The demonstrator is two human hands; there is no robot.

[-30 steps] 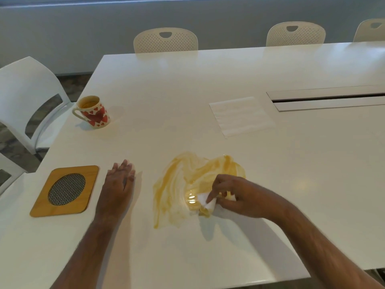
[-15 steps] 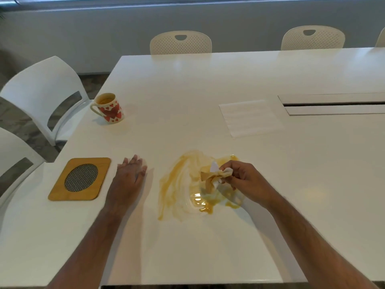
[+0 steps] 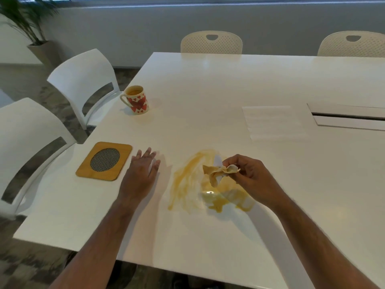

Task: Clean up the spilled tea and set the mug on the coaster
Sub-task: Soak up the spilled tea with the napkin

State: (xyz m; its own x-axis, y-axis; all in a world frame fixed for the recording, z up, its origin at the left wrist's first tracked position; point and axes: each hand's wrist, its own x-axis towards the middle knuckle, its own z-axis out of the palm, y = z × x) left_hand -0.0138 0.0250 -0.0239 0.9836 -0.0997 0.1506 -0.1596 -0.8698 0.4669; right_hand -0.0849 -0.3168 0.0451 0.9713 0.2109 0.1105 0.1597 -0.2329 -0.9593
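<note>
- While the tea spill [image 3: 200, 184] spreads across the near middle of the white table [image 3: 229, 84], the right hand [image 3: 252, 178] is raised just above it, fingers and thumb pinching a crumpled, tea-stained tissue [image 3: 218, 173].
- Directly under and slightly nearer than the tissue lies the wettest part, a glossy puddle; thinner yellow streaks fan out to the left of it.
- Left of the streaks, the left hand [image 3: 141, 174] rests flat on the table, fingers spread, holding nothing.
- Just beside that hand, further left, lies the wooden coaster [image 3: 104, 161] with a dark mesh oval in its middle.
- Well beyond the coaster, near the table's left edge, the heart-patterned mug [image 3: 136, 102] stands upright, handle pointing left, tea visible inside.
- A clean paper napkin [image 3: 273, 122] lies flat, far right of the mug and beyond the spill.
- Judging from this, wiping is unfinished; the tissue looks soaked, and the left hand is nearer the mug.
</note>
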